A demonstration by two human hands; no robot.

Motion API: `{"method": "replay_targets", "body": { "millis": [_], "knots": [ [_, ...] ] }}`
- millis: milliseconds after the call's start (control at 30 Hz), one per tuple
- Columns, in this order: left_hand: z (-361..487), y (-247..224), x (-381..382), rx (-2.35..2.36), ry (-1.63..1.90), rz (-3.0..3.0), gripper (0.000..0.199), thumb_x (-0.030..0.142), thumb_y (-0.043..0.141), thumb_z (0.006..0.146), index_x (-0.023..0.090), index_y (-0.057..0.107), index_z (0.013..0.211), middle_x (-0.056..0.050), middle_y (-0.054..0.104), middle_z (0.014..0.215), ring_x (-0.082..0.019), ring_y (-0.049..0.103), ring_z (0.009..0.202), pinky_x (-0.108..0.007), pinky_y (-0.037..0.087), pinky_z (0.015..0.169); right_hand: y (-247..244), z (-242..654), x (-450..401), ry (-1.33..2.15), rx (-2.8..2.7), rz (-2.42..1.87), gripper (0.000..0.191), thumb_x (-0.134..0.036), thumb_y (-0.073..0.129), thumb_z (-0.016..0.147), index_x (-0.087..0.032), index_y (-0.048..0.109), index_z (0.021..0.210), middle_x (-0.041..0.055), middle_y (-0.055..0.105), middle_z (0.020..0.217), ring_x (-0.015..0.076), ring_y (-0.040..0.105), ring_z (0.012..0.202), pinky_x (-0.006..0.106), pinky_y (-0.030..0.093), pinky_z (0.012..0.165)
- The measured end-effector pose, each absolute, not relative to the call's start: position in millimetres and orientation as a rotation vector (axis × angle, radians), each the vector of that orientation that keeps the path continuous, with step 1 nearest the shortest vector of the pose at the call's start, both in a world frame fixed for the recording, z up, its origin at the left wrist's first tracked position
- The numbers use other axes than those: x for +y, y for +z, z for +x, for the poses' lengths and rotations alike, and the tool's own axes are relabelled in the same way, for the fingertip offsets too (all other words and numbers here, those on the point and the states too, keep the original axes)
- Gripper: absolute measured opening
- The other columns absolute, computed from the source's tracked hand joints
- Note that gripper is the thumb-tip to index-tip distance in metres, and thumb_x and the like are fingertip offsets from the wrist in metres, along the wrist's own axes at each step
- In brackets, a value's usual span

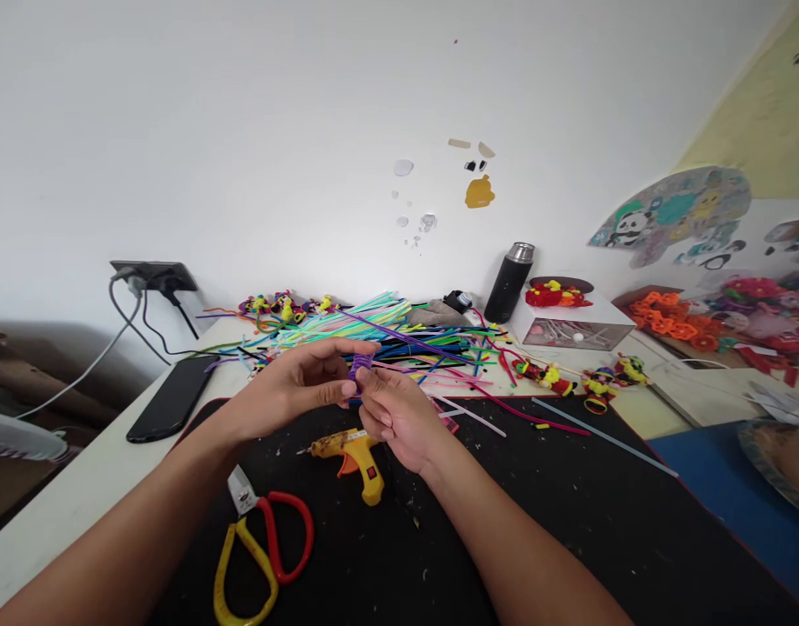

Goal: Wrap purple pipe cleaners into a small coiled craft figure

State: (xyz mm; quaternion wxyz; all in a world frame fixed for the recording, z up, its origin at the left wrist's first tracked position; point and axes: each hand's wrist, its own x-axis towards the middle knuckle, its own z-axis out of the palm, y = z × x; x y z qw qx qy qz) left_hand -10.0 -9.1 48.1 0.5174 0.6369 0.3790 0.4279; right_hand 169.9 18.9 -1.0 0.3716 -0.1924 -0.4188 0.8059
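Between both hands, above the black mat (542, 522), is a small coiled piece of purple pipe cleaner (361, 363). My left hand (301, 382) pinches it between thumb and fingers from the left. From the right, my right hand (399, 413) is closed on its lower part with thumb and forefinger. Just below the hands lies a yellow hot glue gun (360, 456) with an orange trigger, its nozzle toward the left. Scissors (269, 530) with one red and one yellow handle rest on the mat near my left forearm, blades partly hidden by the arm.
A pile of colourful pipe cleaners (399, 335) spreads along the back of the table. A black phone (170, 400) lies at the left below a wall socket (155, 276). At the back right stand a black bottle (509, 285), a white box (572, 326) and several small figures (598, 387).
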Motion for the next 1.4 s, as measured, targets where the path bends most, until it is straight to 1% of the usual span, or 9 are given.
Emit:
{"method": "replay_targets", "body": {
  "millis": [100,200,333,433,567,800,1067,1200,1400],
  "knots": [
    [-11,44,-7,0.927,1.059,1.503,0.039,0.028,0.08,0.091,0.025,0.077,0.13,-0.012,0.076,0.12,-0.019,0.069,0.084,-0.027,0.059,0.071,-1,171,18,2.068,-1.09,-0.485,0.051,-0.06,0.086,0.078,-0.02,0.054,0.074,-0.0144,0.034,0.043,0.0043,0.021,0.036,0.024,0.011,0.04],
    [-9,41,-6,0.929,1.091,1.435,0.036,0.031,0.082,0.089,0.024,0.08,0.125,-0.014,0.075,0.125,-0.02,0.068,0.086,-0.026,0.059,0.067,0,172,18,2.071,-1.092,-0.465,0.05,-0.059,0.086,0.078,-0.02,0.055,0.076,-0.0146,0.033,0.043,0.0044,0.021,0.036,0.024,0.011,0.04],
    [-5,38,-5,0.899,1.118,1.344,0.031,0.029,0.084,0.086,0.023,0.083,0.116,-0.014,0.077,0.12,-0.021,0.069,0.086,-0.024,0.057,0.063,0,171,18,2.062,-1.095,-0.469,0.05,-0.059,0.086,0.078,-0.021,0.055,0.075,-0.0143,0.033,0.044,0.0047,0.022,0.036,0.024,0.012,0.041],
    [-5,36,-4,0.905,1.13,1.336,0.03,0.027,0.084,0.086,0.022,0.083,0.116,-0.014,0.077,0.123,-0.019,0.069,0.083,-0.024,0.059,0.063,-2,171,18,2.049,-1.09,-0.491,0.05,-0.06,0.086,0.077,-0.02,0.056,0.076,-0.014,0.034,0.044,0.0047,0.022,0.036,0.024,0.012,0.04],
    [-7,32,-1,0.948,1.127,1.344,0.034,0.029,0.083,0.086,0.022,0.082,0.119,-0.015,0.075,0.131,-0.016,0.068,0.073,-0.025,0.06,0.061,-5,169,20,2.038,-1.089,-0.51,0.052,-0.063,0.085,0.077,-0.02,0.056,0.075,-0.0135,0.035,0.044,0.0047,0.022,0.037,0.024,0.012,0.041],
    [-8,30,2,0.978,1.132,1.337,0.037,0.029,0.086,0.083,0.023,0.083,0.12,-0.014,0.077,0.128,-0.015,0.069,0.072,-0.024,0.06,0.06,-7,169,20,2.034,-1.099,-0.532,0.055,-0.063,0.083,0.079,-0.021,0.05,0.068,-0.0125,0.036,0.045,0.0042,0.024,0.036,0.025,0.013,0.041],
    [-12,27,4,0.973,1.143,1.261,0.042,0.029,0.089,0.079,0.024,0.083,0.12,-0.015,0.076,0.131,-0.016,0.07,0.072,-0.025,0.06,0.06,-5,171,19,2.041,-1.112,-0.531,0.054,-0.06,0.082,0.081,-0.02,0.049,0.063,-0.01,0.041,0.045,0.0046,0.027,0.036,0.025,0.014,0.041],
    [-15,24,6,0.949,1.136,1.191,0.041,0.029,0.089,0.08,0.024,0.083,0.12,-0.015,0.075,0.133,-0.014,0.069,0.071,-0.025,0.059,0.061,-5,171,19,2.051,-1.128,-0.523,0.051,-0.057,0.082,0.083,-0.02,0.052,0.063,-0.009,0.043,0.044,0.0048,0.028,0.036,0.025,0.014,0.041],
    [-14,24,6,0.968,1.127,1.154,0.039,0.032,0.091,0.078,0.023,0.084,0.115,-0.014,0.075,0.13,-0.012,0.065,0.069,-0.024,0.058,0.06,-8,170,20,2.056,-1.088,-0.516,0.05,-0.053,0.083,0.083,-0.02,0.05,0.065,-0.0117,0.038,0.043,0.0046,0.026,0.035,0.024,0.013,0.04]
  ]
}}
